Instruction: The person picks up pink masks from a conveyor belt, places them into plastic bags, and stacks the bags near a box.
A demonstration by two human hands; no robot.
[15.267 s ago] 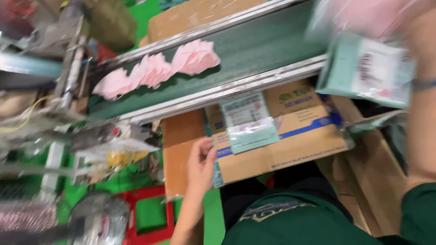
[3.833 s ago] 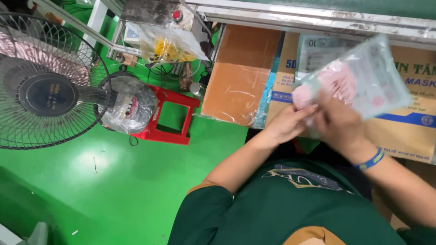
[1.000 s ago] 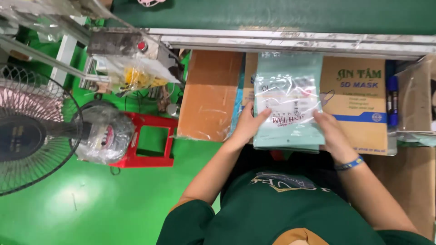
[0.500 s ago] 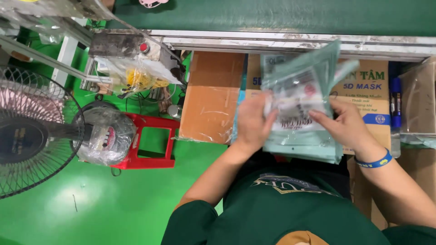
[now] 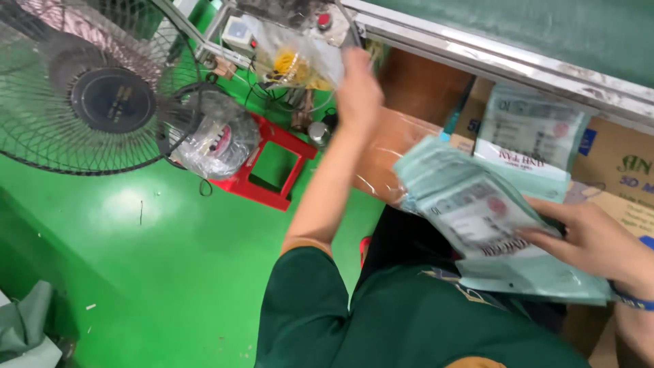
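Observation:
My right hand (image 5: pixel 589 242) grips a stack of pale green flat packets (image 5: pixel 477 211) and holds it over my lap, tilted to the left. My left hand (image 5: pixel 359 92) is raised, arm stretched out, its fingertips at a clear plastic bag of yellow rubber bands (image 5: pixel 294 63) that hangs below the conveyor's frame. The hand is blurred, so I cannot make out whether its fingers hold anything. One more green packet (image 5: pixel 528 133) lies on the cardboard box (image 5: pixel 623 167) in front of me.
A green conveyor belt (image 5: pixel 545 27) with a metal rail runs along the top. A standing fan (image 5: pixel 88 88) is at the left over the green floor. A red stool (image 5: pixel 269 170) and a plastic-wrapped object (image 5: pixel 214 136) stand beside it.
My left hand has let go of the packet stack and risen up and left to the rubber-band bag. My right hand alone keeps the stack, now lower and to the right.

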